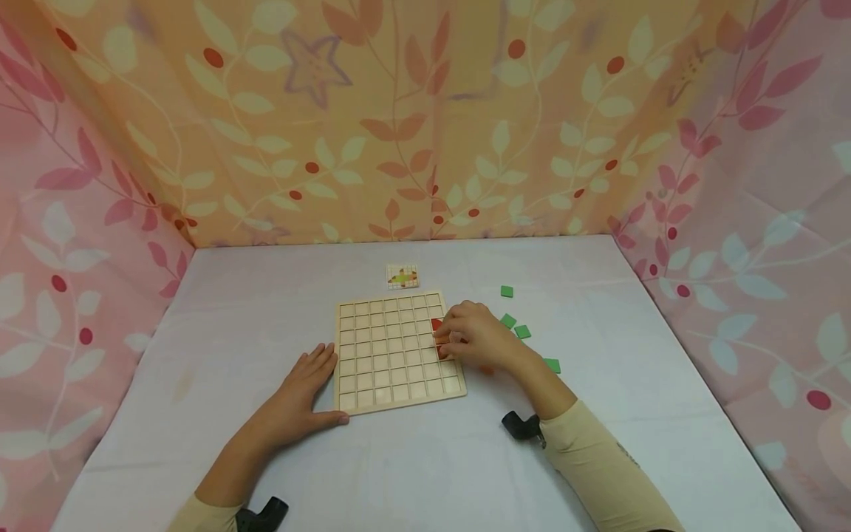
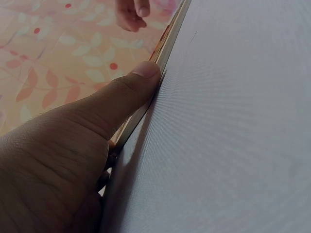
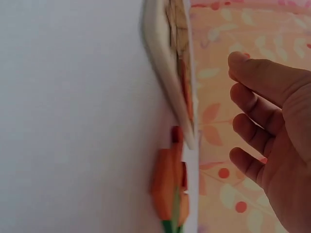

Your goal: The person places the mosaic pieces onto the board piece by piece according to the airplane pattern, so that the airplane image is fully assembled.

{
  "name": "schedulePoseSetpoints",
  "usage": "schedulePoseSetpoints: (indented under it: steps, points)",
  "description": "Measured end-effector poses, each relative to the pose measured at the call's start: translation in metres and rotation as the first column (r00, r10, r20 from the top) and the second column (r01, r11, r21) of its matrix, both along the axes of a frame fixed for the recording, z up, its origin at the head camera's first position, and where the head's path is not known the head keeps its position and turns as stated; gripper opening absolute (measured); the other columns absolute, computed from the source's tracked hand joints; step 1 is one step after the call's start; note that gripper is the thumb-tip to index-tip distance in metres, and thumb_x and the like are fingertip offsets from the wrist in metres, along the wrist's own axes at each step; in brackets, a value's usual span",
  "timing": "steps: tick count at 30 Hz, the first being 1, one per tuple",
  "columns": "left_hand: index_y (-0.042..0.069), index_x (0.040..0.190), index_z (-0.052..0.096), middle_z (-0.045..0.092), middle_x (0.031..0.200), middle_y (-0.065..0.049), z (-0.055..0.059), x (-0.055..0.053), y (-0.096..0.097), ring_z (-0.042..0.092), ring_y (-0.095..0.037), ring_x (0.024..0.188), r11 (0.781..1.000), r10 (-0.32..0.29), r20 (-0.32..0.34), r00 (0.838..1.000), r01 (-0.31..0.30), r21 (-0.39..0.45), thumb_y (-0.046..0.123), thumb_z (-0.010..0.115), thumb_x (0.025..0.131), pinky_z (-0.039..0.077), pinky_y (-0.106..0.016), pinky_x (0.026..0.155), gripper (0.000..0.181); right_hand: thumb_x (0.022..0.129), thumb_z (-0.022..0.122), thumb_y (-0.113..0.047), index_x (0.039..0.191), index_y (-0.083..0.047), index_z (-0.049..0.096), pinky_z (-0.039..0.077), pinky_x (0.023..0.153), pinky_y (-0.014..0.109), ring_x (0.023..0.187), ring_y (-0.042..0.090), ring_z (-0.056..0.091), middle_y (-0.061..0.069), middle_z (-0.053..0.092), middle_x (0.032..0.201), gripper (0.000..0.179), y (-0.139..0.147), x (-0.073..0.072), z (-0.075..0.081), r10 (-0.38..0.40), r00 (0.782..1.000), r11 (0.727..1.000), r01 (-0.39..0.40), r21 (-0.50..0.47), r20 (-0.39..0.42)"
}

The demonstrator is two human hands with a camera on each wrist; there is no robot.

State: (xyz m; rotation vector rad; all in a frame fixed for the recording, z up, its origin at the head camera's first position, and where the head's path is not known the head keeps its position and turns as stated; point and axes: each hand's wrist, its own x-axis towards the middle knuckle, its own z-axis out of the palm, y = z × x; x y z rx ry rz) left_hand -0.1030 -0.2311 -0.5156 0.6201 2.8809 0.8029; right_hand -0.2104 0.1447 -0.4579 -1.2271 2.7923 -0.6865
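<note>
A pale wooden grid board (image 1: 382, 355) lies on the white table. My left hand (image 1: 302, 391) rests at its left side, fingers along the edge and thumb against the near corner. The left wrist view shows that thumb (image 2: 131, 90) touching the board's side (image 2: 170, 48). Over the board's right edge hovers my right hand (image 1: 475, 336), fingers bent downward. Red tiles (image 1: 436, 324) sit in the right column, partly hidden by it. In the right wrist view the right hand (image 3: 272, 116) has loosely bent fingers, with no tile visible between them.
A small picture card (image 1: 402, 276) lies beyond the board. Several green tiles (image 1: 522, 332) are scattered to the right, one farther back (image 1: 507, 291). Orange tiles (image 3: 165, 184) lie beside the board, partly under the right hand. Patterned cloth walls (image 1: 399, 148) border the table.
</note>
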Motion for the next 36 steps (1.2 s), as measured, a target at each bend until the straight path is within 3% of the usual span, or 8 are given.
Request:
schedulePoseSetpoints:
  steps: [7, 13, 30, 36]
  points:
    - [0.002, 0.161, 0.026, 0.018, 0.171, -0.011, -0.002, 0.000, 0.002, 0.011, -0.032, 0.159, 1.000, -0.005, -0.012, 1.000, 0.005, 0.002, 0.069, 0.079, 0.075, 0.004, -0.044, 0.131, 0.121, 0.091, 0.079, -0.025, 0.109, -0.019, 0.080, 0.043, 0.104, 0.041, 0.109, 0.014, 0.056, -0.010, 0.069, 0.107, 0.019, 0.011, 0.003, 0.022, -0.036, 0.999, 0.999, 0.036, 0.011, 0.021]
    - [0.002, 0.161, 0.026, 0.018, 0.171, -0.011, -0.002, 0.003, 0.003, 0.010, -0.032, 0.159, 1.000, 0.000, 0.004, 1.000, 0.000, 0.005, 0.066, 0.081, 0.074, 0.006, -0.047, 0.130, 0.121, 0.089, 0.079, -0.023, 0.107, -0.018, 0.081, 0.044, 0.104, 0.040, 0.110, 0.015, 0.057, -0.010, 0.071, 0.106, 0.019, 0.026, 0.010, 0.025, -0.065, 0.998, 0.997, 0.064, 0.049, 0.026]
    - [0.001, 0.161, 0.027, 0.019, 0.171, -0.012, 0.000, 0.002, 0.000, 0.011, -0.032, 0.159, 1.000, 0.003, -0.015, 1.000, -0.003, -0.003, 0.067, 0.081, 0.074, 0.003, -0.041, 0.131, 0.121, 0.085, 0.085, -0.021, 0.105, -0.022, 0.080, 0.045, 0.099, 0.043, 0.104, 0.011, 0.054, -0.011, 0.071, 0.104, 0.020, 0.071, 0.023, 0.002, -0.104, 0.992, 0.994, 0.100, 0.043, 0.075]
    - [0.000, 0.160, 0.028, 0.019, 0.171, -0.013, 0.000, 0.002, 0.001, 0.012, -0.033, 0.159, 1.000, -0.001, -0.014, 1.000, 0.001, -0.007, 0.066, 0.081, 0.075, 0.003, -0.042, 0.131, 0.120, 0.085, 0.085, -0.030, 0.105, -0.022, 0.080, 0.043, 0.095, 0.041, 0.098, 0.008, 0.051, -0.010, 0.069, 0.101, 0.022, 0.076, 0.028, -0.008, -0.091, 0.990, 0.996, 0.089, 0.025, 0.111]
